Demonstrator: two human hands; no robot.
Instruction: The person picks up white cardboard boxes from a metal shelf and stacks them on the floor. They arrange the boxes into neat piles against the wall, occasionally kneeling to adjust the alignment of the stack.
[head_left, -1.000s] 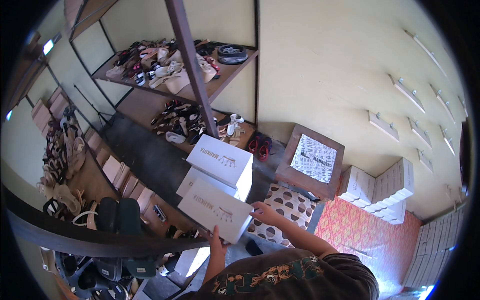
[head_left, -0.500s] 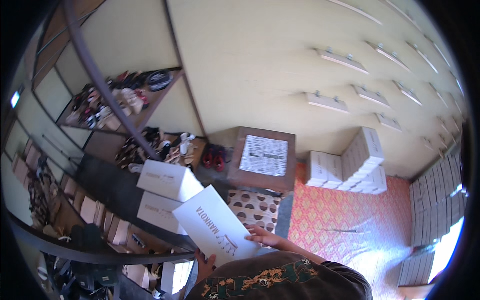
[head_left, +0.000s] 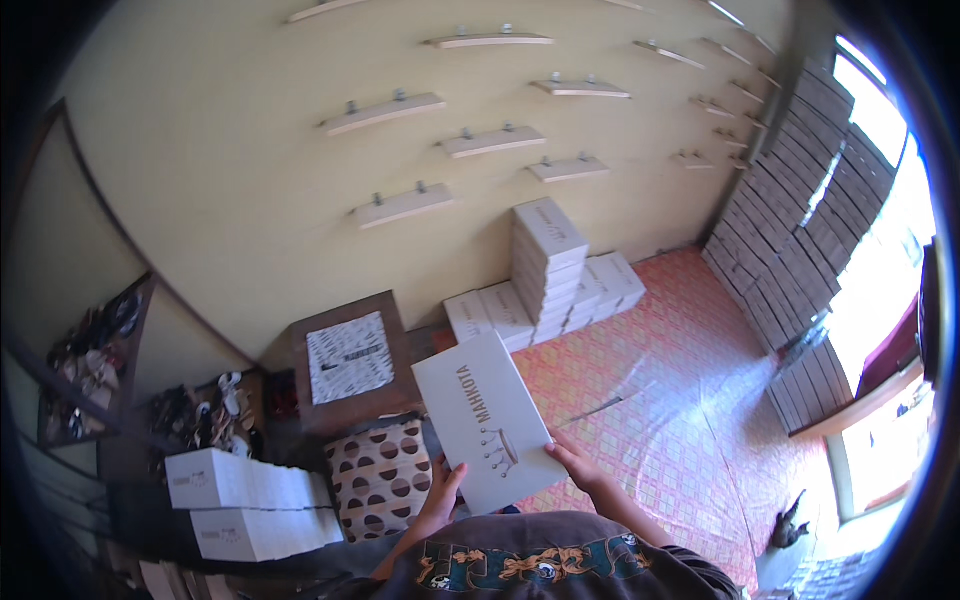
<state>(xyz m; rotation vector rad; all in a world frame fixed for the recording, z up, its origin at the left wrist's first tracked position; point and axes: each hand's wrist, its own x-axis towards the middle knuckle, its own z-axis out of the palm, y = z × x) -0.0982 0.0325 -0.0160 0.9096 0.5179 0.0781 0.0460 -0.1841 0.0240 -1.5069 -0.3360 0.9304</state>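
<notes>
A white shoebox-shaped cardboard box point(head_left: 475, 415), printed with a crown and lettering, is held up in front of my body with its lid side facing up. Its near left edge is gripped by my left hand point(head_left: 440, 497), thumb on top. On the opposite side my right hand point(head_left: 575, 462) holds the right edge, the fingers underneath mostly hidden. Below the box and to its left is a polka-dot cushion point(head_left: 378, 477) in brown, cream and black. Two rows of similar white boxes point(head_left: 265, 505) are stacked at the lower left, apart from my hands.
A brown wooden table point(head_left: 397, 337) with a patterned white sheet on top stands by the wall. White boxes point(head_left: 548, 265) are piled along the wall on the red patterned floor point(head_left: 660, 370). Shoes point(head_left: 205, 415) crowd shelves at left. More boxes point(head_left: 780, 220) line the right wall.
My view has swung to the right. The box has turned more upright in my hands and now sits in front of the red floor and wall stack, away from the left-hand boxes.
</notes>
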